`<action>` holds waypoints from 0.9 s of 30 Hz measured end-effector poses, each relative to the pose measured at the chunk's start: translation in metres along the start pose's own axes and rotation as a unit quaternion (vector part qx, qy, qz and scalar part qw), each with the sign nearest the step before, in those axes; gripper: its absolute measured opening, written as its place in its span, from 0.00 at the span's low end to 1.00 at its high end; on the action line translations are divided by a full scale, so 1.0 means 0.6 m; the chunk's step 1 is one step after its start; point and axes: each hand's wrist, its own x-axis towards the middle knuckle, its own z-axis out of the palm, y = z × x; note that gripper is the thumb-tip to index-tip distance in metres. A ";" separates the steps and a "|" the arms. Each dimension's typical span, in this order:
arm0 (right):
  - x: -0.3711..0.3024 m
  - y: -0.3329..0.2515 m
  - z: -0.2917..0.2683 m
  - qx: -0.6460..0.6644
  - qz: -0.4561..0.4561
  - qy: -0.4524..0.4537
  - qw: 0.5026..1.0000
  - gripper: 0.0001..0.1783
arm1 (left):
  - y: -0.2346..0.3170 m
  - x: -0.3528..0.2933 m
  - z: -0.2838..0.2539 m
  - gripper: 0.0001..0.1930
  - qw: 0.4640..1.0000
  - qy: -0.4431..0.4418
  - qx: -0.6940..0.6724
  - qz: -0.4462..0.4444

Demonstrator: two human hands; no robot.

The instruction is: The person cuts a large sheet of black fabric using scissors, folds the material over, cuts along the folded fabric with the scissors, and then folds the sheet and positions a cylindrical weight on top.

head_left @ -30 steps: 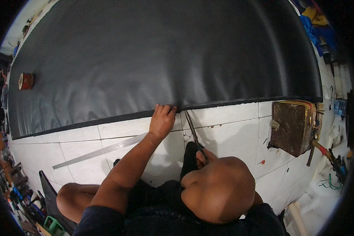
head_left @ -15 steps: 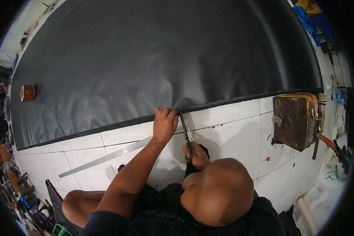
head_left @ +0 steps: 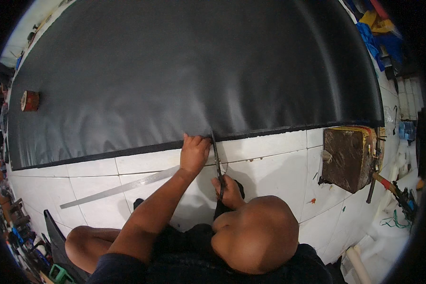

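Black, faintly glossy sheet (head_left: 189, 66) spreads ahead of both hands, its near edge passing under the left hand's fingertips; left hand (head_left: 195, 154) reaches forward, back of the hand up, fingers bent together at that edge; thumb hidden, so cannot tell whether the hand pinches the sheet or only presses it; left forearm slants up from the lower left, wrist nearly in line with it.

Right hand (head_left: 229, 190) lower and just to the right, closed around the handles of dark scissors (head_left: 217, 163); blades point forward, past the left hand's fingers and close beside them, tips over the sheet's edge; blade gap too fine to tell; right forearm mostly hidden behind a raised knee (head_left: 258, 234), which crowds that hand from below and right.

Sheet edge runs left of the left hand, dropping nearer the body; to its right it climbs slightly, toward a brown block (head_left: 345, 158) well right of the right hand; white tiled floor (head_left: 274, 165) gives open room between right hand and block, and a narrower strip between left hand and the other knee (head_left: 87, 241); flat metal strip (head_left: 120, 188) on the tiles left of the left hand, far end meeting the forearm in view; red cylinder (head_left: 30, 101) on the sheet, far left of that hand.
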 end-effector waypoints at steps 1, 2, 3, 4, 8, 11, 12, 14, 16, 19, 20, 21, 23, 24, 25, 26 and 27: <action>0.002 -0.003 0.002 0.002 -0.004 -0.002 1.000 0.18 | 0.000 -0.004 -0.001 0.08 1.000 0.004 0.003 0.006; 0.001 -0.006 0.004 0.040 0.017 -0.008 0.999 0.18 | -0.004 -0.008 -0.005 0.08 1.000 0.005 0.008 0.008; 0.003 -0.010 0.008 0.078 0.038 -0.014 0.996 0.18 | -0.008 -0.012 -0.010 0.12 0.999 -0.009 0.024 0.025; 0.012 -0.012 0.010 0.081 0.035 -0.017 0.996 0.18 | -0.010 -0.017 -0.015 0.17 0.998 -0.024 0.039 0.041; 0.056 -0.012 0.000 0.102 0.018 -0.013 0.995 0.20 | 0.022 -0.021 -0.022 0.23 0.982 -0.119 0.139 0.043; 0.076 -0.006 0.001 0.064 -0.009 -0.005 0.998 0.22 | 0.032 -0.028 -0.029 0.27 0.976 -0.138 0.160 0.057; 0.080 -0.005 -0.002 0.022 -0.032 -0.003 0.999 0.23 | 0.032 -0.029 -0.029 0.27 0.976 -0.137 0.160 0.057; 0.080 -0.010 -0.001 -0.017 -0.039 0.015 0.999 0.24 | 0.028 -0.034 -0.033 0.31 0.968 -0.184 0.162 0.051; 0.076 -0.025 0.009 -0.054 -0.047 0.029 0.997 0.25 | 0.017 -0.038 -0.041 0.32 0.967 -0.188 0.165 0.051; 0.070 -0.049 0.011 -0.046 -0.059 0.039 0.996 0.27 | 0.016 -0.040 -0.041 0.32 0.966 -0.196 0.162 0.054; 0.075 -0.058 0.007 -0.054 -0.048 0.041 0.997 0.27 | 0.017 -0.040 -0.040 0.32 0.964 -0.202 0.161 0.056; 0.081 -0.068 0.004 -0.061 -0.037 0.042 0.997 0.28 | 0.016 -0.041 -0.039 0.32 0.965 -0.199 0.163 0.057; 0.094 -0.085 0.001 -0.073 -0.017 0.042 0.996 0.31 | 0.013 -0.043 -0.041 0.32 0.962 -0.205 0.167 0.064; 0.099 -0.090 0.002 -0.079 -0.007 0.041 0.996 0.32 | 0.009 -0.043 -0.044 0.32 0.965 -0.205 0.151 0.061; 0.111 -0.076 -0.004 -0.080 -0.007 0.049 0.996 0.32 | 0.016 -0.039 -0.041 0.32 0.966 -0.203 0.147 0.067; 0.133 -0.056 -0.003 -0.085 -0.037 0.058 0.994 0.33 | 0.019 -0.036 -0.041 0.32 0.966 -0.211 0.133 0.068; 0.150 -0.034 -0.004 -0.091 -0.066 0.067 0.991 0.34 | 0.021 -0.032 -0.040 0.32 0.966 -0.218 0.118 0.068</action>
